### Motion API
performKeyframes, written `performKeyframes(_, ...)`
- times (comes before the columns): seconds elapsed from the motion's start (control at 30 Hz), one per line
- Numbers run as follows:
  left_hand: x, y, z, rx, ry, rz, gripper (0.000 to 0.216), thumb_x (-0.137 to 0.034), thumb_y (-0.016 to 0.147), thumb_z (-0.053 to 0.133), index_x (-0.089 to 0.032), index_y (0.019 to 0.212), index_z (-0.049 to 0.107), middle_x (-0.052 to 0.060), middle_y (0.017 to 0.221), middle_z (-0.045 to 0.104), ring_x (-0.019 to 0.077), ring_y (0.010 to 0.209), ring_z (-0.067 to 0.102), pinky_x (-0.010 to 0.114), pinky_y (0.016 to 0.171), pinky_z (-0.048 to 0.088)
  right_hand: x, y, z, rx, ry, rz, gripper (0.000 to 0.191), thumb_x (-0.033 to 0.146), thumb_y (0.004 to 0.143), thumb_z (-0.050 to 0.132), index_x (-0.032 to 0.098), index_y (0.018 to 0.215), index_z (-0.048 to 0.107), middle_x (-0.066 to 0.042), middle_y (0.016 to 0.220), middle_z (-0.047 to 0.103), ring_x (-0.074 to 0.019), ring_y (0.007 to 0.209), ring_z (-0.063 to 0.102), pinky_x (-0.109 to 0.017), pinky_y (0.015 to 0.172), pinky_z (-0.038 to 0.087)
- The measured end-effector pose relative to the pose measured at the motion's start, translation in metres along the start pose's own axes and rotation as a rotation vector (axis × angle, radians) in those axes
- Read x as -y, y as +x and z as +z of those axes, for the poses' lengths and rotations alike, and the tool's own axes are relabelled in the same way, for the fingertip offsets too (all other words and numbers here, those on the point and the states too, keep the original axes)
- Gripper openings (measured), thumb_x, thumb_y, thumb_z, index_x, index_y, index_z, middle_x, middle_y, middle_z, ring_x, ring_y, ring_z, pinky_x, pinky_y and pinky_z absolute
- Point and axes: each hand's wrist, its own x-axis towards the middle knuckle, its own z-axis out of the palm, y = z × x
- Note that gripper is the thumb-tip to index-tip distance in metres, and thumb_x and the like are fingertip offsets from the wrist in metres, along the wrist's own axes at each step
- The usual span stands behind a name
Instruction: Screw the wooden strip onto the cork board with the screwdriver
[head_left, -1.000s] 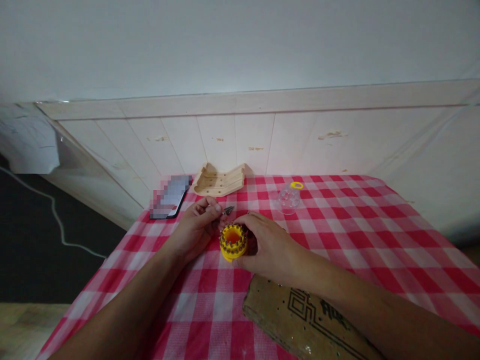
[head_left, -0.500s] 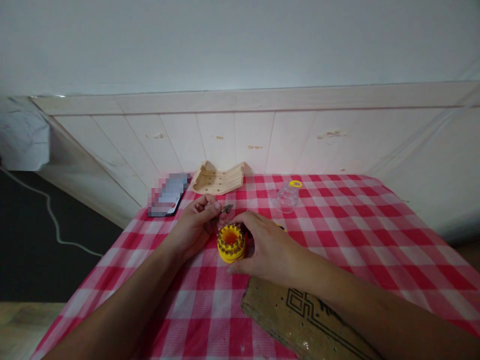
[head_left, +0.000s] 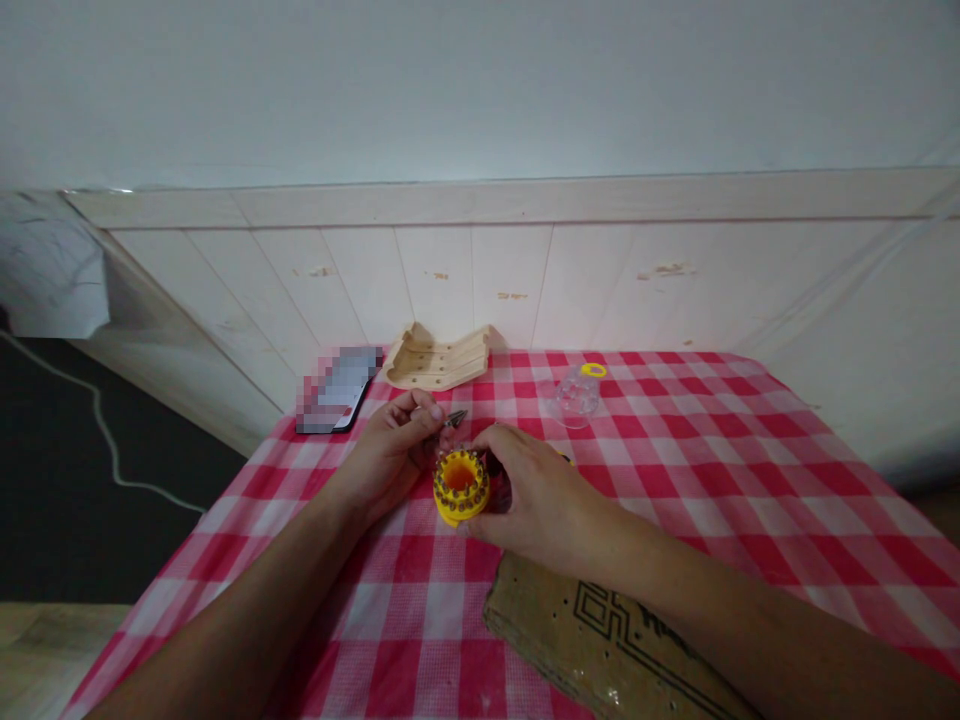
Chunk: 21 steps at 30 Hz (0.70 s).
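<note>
In the head view, hardly a shift: the yellow studded holder (head_left: 451, 511) has edged a touch leftward over the last second, the right hand (head_left: 536, 500) going with it, while the left hand (head_left: 401, 430) barely stirs. The holder sits just below the middle of the frame, clasped from its right side, thumb at the near edge, fingers round the back. Left of it, thumb and forefinger pinch a pointed metal piece (head_left: 456, 418) just beyond the rim; the two hands are near each other but apart.

Here's the danger, as I judge it: that pinch takes only one end, so a slip of the fingertips could send the piece down onto the checked tablecloth (head_left: 442, 655). A hard squeeze from one side could tip the holder and loosen its studs. Lower right, the brown board (head_left: 600, 640) lies under the right forearm; a dropping elbow could nudge it. The clear container (head_left: 576, 398), upper right of the hands, looks light enough to topple if knocked.
</note>
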Motion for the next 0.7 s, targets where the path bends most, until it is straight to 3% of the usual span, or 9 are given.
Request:
performKeyframes(0.27, 0.0002, 0.0003, 0.0002, -0.009, -0.022, -0.004, 0.027, -0.023, 0.072, 0.084, -0.015, 0.074, 0.058, 0.001, 0.062, 0.068, 0.0085, 0.051, 0.058, 0.017, 0.052, 0.046, -0.0002, -0.0014, -0.0018, 0.031, 0.036, -0.084, 0.047, 0.009, 0.072, 0.067, 0.021, 0.116, 0.057, -0.007, 0.122, 0.065, -0.0207, 0.111, 0.061, -0.035, 0.093, 0.048)
performKeyframes(0.53, -0.0010, -0.0008, 0.0005, 0.009, -0.005, -0.008, 0.027, -0.023, 0.074, 0.082, -0.016, 0.074, 0.056, 0.001, 0.062, 0.067, 0.0096, 0.051, 0.058, 0.018, 0.051, 0.045, 0.0019, -0.0008, -0.0018, 0.049, 0.088, 0.039, 0.045, 0.018, 0.070, 0.076, 0.022, 0.111, 0.056, -0.004, 0.105, 0.070, -0.0184, 0.088, 0.066, -0.031, 0.077, 0.049)
performKeyframes(0.7, -0.0015, -0.0016, 0.0013, -0.002, -0.008, -0.015, 0.027, -0.022, 0.074, 0.083, -0.015, 0.075, 0.057, 0.000, 0.063, 0.067, 0.0081, 0.049, 0.056, 0.017, 0.050, 0.044, 0.0021, -0.0001, 0.0000, 0.021, 0.030, 0.038, 0.053, 0.023, 0.065, 0.083, 0.022, 0.111, 0.055, -0.004, 0.105, 0.067, -0.0198, 0.090, 0.064, -0.032, 0.077, 0.048)
